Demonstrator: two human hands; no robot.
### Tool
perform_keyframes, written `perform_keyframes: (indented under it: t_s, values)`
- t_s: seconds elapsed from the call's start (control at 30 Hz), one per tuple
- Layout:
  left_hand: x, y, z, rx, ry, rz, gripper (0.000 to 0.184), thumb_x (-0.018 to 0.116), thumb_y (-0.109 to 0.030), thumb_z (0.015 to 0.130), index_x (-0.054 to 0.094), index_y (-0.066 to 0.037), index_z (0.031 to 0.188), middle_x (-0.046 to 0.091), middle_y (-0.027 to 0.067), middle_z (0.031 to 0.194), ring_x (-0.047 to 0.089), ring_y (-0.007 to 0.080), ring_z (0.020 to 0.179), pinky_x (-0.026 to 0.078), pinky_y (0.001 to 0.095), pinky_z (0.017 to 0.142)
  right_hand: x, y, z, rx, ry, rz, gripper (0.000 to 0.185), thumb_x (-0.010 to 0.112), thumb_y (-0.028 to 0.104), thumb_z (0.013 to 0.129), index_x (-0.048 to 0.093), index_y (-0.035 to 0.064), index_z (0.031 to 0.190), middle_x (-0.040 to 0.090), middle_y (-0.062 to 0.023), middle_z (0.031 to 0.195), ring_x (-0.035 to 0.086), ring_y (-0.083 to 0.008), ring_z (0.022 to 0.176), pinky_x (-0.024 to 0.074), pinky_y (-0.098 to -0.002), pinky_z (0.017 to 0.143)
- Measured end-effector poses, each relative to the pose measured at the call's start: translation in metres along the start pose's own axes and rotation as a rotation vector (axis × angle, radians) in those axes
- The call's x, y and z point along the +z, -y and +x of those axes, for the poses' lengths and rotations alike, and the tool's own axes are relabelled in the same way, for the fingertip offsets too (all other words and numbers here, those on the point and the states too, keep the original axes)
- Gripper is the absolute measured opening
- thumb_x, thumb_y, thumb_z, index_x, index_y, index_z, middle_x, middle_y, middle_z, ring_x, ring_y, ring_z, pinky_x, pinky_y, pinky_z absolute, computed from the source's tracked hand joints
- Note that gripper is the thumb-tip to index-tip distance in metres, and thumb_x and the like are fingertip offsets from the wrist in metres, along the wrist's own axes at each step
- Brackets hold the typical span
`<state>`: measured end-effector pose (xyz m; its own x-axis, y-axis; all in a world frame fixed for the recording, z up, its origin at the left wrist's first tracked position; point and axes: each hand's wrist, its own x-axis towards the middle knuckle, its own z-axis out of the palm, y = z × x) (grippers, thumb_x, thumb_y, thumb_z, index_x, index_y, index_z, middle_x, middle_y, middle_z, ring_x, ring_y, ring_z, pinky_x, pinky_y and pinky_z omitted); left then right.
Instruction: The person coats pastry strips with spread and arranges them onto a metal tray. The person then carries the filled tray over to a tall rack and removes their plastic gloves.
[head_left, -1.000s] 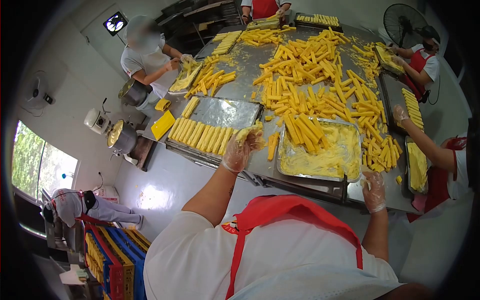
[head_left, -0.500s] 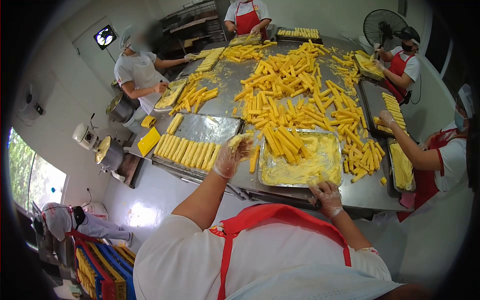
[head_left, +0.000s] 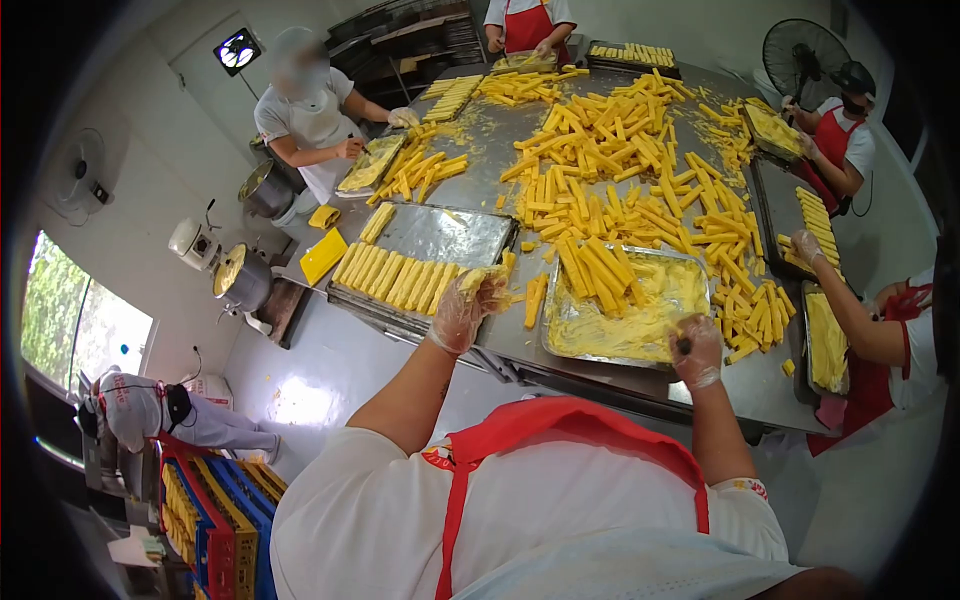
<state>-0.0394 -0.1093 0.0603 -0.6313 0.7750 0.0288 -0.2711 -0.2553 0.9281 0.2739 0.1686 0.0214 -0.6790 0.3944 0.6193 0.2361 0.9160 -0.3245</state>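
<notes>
While coated sticks [head_left: 385,276] lie side by side on the tray [head_left: 455,232] at left, long axes running away from the person, the gloved left hand [head_left: 470,308] beside them curls round a smeared stick [head_left: 484,276], mostly hidden, so I can't tell its direction. Next on the desk [head_left: 482,178] is the pan [head_left: 590,355], plain sticks [head_left: 600,272] heaped far left, slanting toward its near right corner, where the right hand [head_left: 700,350] is wrapped round a dark handle [head_left: 684,346].
</notes>
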Motion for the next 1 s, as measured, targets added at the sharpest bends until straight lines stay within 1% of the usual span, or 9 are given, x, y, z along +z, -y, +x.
perform_keyframes:
  t_s: [0.13,0.23,0.33,0.6,0.73,0.83,0.9,0.93,1.0]
  values:
    - [-0.004,0.001,-0.005,-0.002,0.014,-0.012,0.046,0.052,-0.042,0.097,0.058,-0.002,0.118,0.064,0.0076,0.105,0.063,0.0178,0.085,0.051,0.0313,0.074,0.001,-0.032,-0.002,0.088,-0.064,-0.009,0.013,0.069,0.010,0.075,0.059,0.0045,0.081,0.055,-0.0163,0.073,0.056,-0.0387,0.070,0.0468,-0.0439,0.064]
    - [-0.005,0.004,-0.007,0.004,0.018,-0.008,0.046,0.052,-0.042,0.097,0.058,-0.002,0.118,0.064,0.0076,0.105,0.063,0.0175,0.085,0.051,0.0316,0.075,-0.001,-0.038,-0.008,0.350,0.013,0.015,0.015,0.070,0.011,0.079,0.057,0.0036,0.080,0.056,-0.0157,0.068,0.056,-0.0364,0.065,0.0458,-0.0394,0.060]
    - [-0.002,0.006,-0.006,-0.002,-0.019,-0.007,0.046,0.053,-0.042,0.096,0.058,-0.002,0.118,0.064,0.0078,0.105,0.062,0.0174,0.086,0.051,0.0320,0.076,0.004,-0.038,-0.016,0.378,-0.063,0.133,0.014,0.068,0.009,0.080,0.055,0.0038,0.079,0.055,-0.0146,0.068,0.055,-0.0348,0.064,0.0456,-0.0390,0.060]
    - [0.018,0.013,0.017,-0.077,0.042,0.148,0.045,0.057,-0.044,0.094,0.059,-0.006,0.117,0.064,0.0052,0.104,0.061,0.0142,0.088,0.048,0.0298,0.073,0.013,-0.046,-0.015,0.229,0.010,-0.124,0.015,0.068,0.015,0.081,0.056,0.0063,0.077,0.057,-0.0163,0.071,0.058,-0.0371,0.068,0.0466,-0.0444,0.061]
    - [0.016,0.026,0.045,-0.043,0.028,0.311,0.036,0.056,-0.033,0.097,0.060,-0.004,0.117,0.064,0.0040,0.102,0.060,0.0123,0.088,0.048,0.0272,0.073,0.016,-0.041,-0.011,0.272,0.035,-0.126,0.016,0.066,0.016,0.082,0.055,0.0080,0.076,0.057,-0.0156,0.071,0.058,-0.0367,0.068,0.0466,-0.0435,0.060]
    - [0.007,0.044,0.090,0.025,0.165,0.393,0.034,0.058,-0.027,0.094,0.059,-0.004,0.119,0.065,0.0068,0.102,0.063,0.0200,0.090,0.050,0.0316,0.078,0.010,-0.030,-0.004,0.355,0.086,-0.094,0.017,0.064,0.016,0.084,0.053,0.0068,0.075,0.055,-0.0164,0.069,0.057,-0.0365,0.067,0.0457,-0.0424,0.059]
    - [0.020,0.042,0.118,0.759,0.419,1.264,0.043,0.064,-0.025,0.088,0.056,-0.004,0.124,0.064,0.0122,0.111,0.061,0.0298,0.102,0.049,0.0389,0.087,0.006,-0.023,0.000,0.487,0.109,0.039,0.019,0.064,0.018,0.084,0.053,0.0054,0.075,0.055,-0.0174,0.070,0.056,-0.0370,0.066,0.0450,-0.0414,0.059]
    - [0.031,0.041,0.125,0.743,0.429,1.246,0.043,0.064,-0.025,0.088,0.056,-0.004,0.124,0.064,0.0122,0.111,0.061,0.0298,0.102,0.049,0.0389,0.087,0.008,-0.023,0.001,0.503,0.124,0.026,0.019,0.064,0.018,0.084,0.053,0.0054,0.075,0.055,-0.0174,0.070,0.056,-0.0370,0.066,0.0450,-0.0414,0.059]
    - [0.053,0.046,0.138,0.682,0.427,1.526,0.045,0.065,-0.024,0.085,0.057,-0.003,0.123,0.057,0.0166,0.124,0.057,0.0379,0.107,0.048,0.0434,0.091,0.010,-0.025,0.003,0.473,0.118,0.033,0.022,0.066,0.020,0.084,0.052,0.0050,0.075,0.054,-0.0172,0.069,0.054,-0.0373,0.066,0.0445,-0.0412,0.059]
